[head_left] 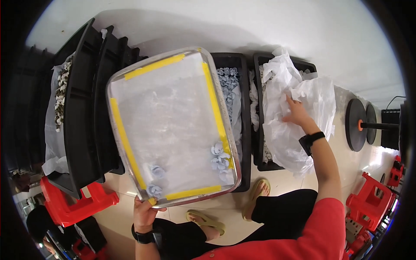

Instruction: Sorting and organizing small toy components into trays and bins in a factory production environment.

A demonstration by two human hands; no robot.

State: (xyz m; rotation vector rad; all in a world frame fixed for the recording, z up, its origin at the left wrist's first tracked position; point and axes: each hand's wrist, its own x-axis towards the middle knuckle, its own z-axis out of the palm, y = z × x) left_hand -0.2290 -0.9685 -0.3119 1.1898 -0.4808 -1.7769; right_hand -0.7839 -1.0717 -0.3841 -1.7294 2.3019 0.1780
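Observation:
A metal tray (169,130) is tilted in front of me, its white lining held along the edges by yellow tape. Several pale blue flower-shaped pieces (219,161) lie in its two near corners. My left hand (145,214) is closed around the tray's near-left corner. Over to the right, my right hand (298,113) rests against a crumpled, translucent white sheet (312,97), fingers apart. That sheet covers much of a black crate (258,143) with small pale pieces showing at its edge. Between tray and sheet, a second black crate (245,151) contains blue flower-shaped pieces (229,80).
Tilted black crates (80,108) stand at the left, one with small white and dark pieces (62,93) on a sheet. Red stools (80,206) stand at left and right (370,201). Black weight plates (355,123) are at the right. A white wall (225,21) runs behind.

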